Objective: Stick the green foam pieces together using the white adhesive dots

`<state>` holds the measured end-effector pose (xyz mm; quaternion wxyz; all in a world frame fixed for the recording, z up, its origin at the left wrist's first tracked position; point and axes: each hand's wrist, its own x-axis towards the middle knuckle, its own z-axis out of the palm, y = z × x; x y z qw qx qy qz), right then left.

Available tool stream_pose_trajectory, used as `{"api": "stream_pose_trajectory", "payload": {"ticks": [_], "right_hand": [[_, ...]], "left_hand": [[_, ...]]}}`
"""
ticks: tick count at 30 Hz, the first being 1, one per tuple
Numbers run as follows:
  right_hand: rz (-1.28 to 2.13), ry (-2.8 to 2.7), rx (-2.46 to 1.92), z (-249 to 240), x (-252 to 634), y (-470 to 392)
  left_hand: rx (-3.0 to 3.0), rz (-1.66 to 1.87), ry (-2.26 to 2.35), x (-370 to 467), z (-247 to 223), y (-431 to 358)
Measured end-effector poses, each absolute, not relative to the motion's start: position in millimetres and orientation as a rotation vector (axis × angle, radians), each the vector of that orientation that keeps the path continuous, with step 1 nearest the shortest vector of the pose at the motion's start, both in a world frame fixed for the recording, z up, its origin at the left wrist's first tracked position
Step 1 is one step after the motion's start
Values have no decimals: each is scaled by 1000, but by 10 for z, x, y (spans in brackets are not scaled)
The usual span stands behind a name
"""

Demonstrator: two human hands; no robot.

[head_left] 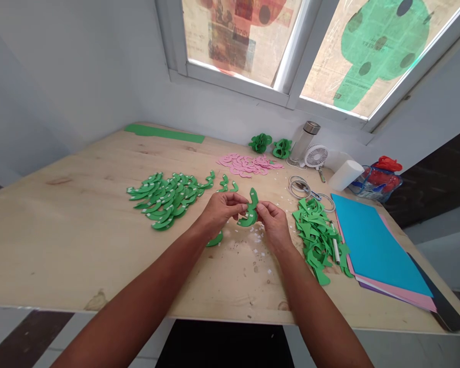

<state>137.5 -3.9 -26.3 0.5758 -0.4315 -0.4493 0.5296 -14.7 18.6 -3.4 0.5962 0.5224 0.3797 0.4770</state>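
Note:
Over the middle of the wooden table, a curved green paper cutout with small white squares on it is held between both hands. My left hand pinches its left side between thumb and fingers. My right hand grips its right edge the same way. Another green cutout lies under my left wrist, partly hidden. Just beyond my left hand are a few more green cutouts. A large pile of green cutouts, many with white squares, spreads to the left.
Green scraps with a white pen lie right, beside stacked coloured sheets. Tape rolls, a small fan, a glass bottle and pink cutouts sit farther back. White bits dot the table.

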Motion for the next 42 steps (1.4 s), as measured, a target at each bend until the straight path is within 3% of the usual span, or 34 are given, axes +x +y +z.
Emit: {"api": "stream_pose_trajectory", "payload": {"ticks": [14, 42], "right_hand": [[1339, -928, -957, -192, 1340, -56], [1168, -1004, -1098, -291, 1398, -4]], "left_hand": [[1208, 1109, 873, -124, -22, 162], [1268, 1120, 939, -85, 16, 125]]}}
